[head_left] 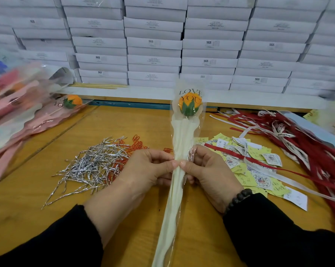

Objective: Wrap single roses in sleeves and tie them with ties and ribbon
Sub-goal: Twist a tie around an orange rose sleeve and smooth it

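An orange rose [189, 104] with green sepals sits inside a cream and clear sleeve [182, 135] printed "LOVE YOU". The sleeve stands tilted above the wooden table, its narrow end running down toward me. My left hand [145, 168] and my right hand [207, 170] pinch the sleeve's gathered middle from both sides, thumbs nearly meeting. A heap of silver twist ties [93, 164] lies left of my hands. Red and white ribbons [297, 135] are spread at the right.
Wrapped roses in pink sleeves [27, 116] are piled at the left, one orange rose [73, 101] showing. Red clips [137, 144] lie beside the ties. Yellow and white paper tags [259, 170] are scattered right of my hands. White boxes [155, 43] are stacked along the back.
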{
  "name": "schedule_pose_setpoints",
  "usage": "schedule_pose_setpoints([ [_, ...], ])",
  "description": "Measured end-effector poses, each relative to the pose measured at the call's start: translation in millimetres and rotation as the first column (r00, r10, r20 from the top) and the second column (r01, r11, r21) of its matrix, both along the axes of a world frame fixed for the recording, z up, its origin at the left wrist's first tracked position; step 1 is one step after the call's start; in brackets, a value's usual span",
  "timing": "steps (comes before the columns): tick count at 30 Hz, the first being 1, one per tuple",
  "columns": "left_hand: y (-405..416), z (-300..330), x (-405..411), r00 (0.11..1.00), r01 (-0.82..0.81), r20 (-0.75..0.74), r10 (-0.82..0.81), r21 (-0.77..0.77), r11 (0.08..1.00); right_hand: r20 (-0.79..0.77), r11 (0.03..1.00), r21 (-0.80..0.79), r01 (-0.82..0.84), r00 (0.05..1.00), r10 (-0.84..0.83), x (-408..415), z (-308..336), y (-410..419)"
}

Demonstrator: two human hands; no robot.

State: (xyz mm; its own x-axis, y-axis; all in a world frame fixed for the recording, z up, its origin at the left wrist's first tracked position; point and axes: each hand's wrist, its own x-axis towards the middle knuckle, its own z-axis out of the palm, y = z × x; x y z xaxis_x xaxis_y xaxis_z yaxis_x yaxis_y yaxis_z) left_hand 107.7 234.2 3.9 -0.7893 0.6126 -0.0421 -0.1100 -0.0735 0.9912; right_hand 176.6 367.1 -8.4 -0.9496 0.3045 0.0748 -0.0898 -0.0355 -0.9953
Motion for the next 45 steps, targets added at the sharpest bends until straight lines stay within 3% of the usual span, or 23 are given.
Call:
schedule_pose_setpoints([
  [7, 3.1, 2.2, 1.4, 0.996, -0.061, -0.071, 0.059, -0.029, 0.998, 0.006, 0.999, 0.053, 0.01, 1.0, -0.01, -1.0, -0.4, -2.0],
  [16, 2.8, 1.0, -2.8, 0.982, -0.17, -0.083, 0.171, 0.013, 0.985, 0.025, 0.992, -0.125, 0.015, 1.0, -0.012, -2.2, 1.9, 1.8],
  [33, 4.3, -1.1, 3.1, 0.986, -0.121, -0.112, 0.122, 0.011, 0.993, 0.053, 0.992, -0.123, 0.011, 0.999, -0.004, -2.2, 4.0, -0.5],
  [39, 4.7, -2.7, 3.5, 0.988, -0.111, -0.105, 0.114, 0.03, 0.993, 0.04, 0.964, -0.265, -0.005, 0.999, 0.016, -1.8, 4.7, -0.7],
  [45, 4.9, -4.0, 1.3, 0.996, -0.084, 0.008, 0.084, 0.089, 0.992, 0.03, 0.93, -0.368, -0.013, 0.999, 0.026, -2.2, 5.4, -2.0],
])
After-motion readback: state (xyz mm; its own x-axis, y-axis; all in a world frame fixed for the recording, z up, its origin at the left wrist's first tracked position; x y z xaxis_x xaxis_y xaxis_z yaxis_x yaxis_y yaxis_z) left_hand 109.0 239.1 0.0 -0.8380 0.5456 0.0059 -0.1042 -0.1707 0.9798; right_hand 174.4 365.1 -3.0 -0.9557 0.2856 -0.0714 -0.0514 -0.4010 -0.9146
